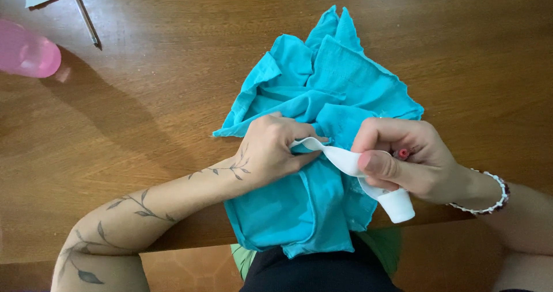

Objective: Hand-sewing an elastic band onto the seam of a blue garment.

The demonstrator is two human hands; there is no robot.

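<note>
My left hand [271, 151] pinching one end of a white elastic strip [340, 158], my right hand [403, 159] clamped thumb-over-finger on the strip, turquoise cloth [322, 96] crumpled beneath on the wooden table [144, 125], overhanging its near edge

The cloth [322, 113] lies on the table [144, 131], bottle [26, 53] far left.

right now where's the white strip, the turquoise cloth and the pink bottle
white strip [341, 158], head view, on the band between the hands
turquoise cloth [345, 73], head view, on its upper flat fold
pink bottle [26, 53], head view, on its rounded body
</note>
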